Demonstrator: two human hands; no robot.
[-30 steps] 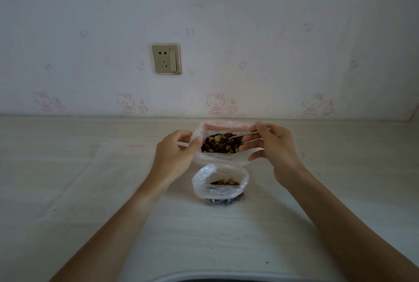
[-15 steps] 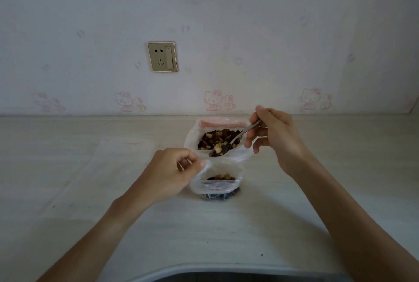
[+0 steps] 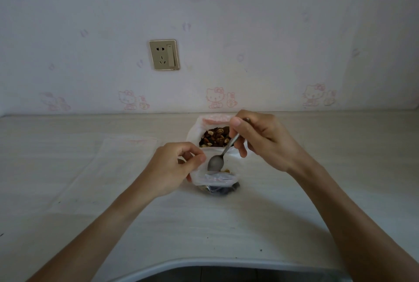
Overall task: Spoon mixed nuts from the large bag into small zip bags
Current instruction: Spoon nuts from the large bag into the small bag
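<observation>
Pale wall (image 3: 249,21) behind, faint pink cartoon-cat prints along its base; a gold-framed socket plate (image 3: 164,55) left of centre. Light counter (image 3: 317,168) spans the view, its back edge meeting the wall, its near edge curving round a dark recess at the bottom of the frame. A flat clear plastic sheet or bag (image 3: 113,163) lies on the counter's left half, running from mid-depth toward the near edge. Large bag (image 3: 197,127), clear with a pink strip at its mouth, sits close to the back edge, a little right of centre, open, with mixed nuts (image 3: 215,138) showing inside. Just in front of it, toward the near edge, stands the small zip bag (image 3: 215,179), mouth open, dark contents at its bottom and a few pale nuts visible near the spoon. Left hand (image 3: 174,168), fingers curled, thumb and forefinger pinching the left rim of the small zip bag. Right hand (image 3: 260,138) above the large bag, thumb and fingers clasping the handle of a metal spoon (image 3: 215,163); the handle slants down-left, the bowl inside the small bag's mouth, back facing the camera. Whether anything sits in the bowl: cannot tell.
</observation>
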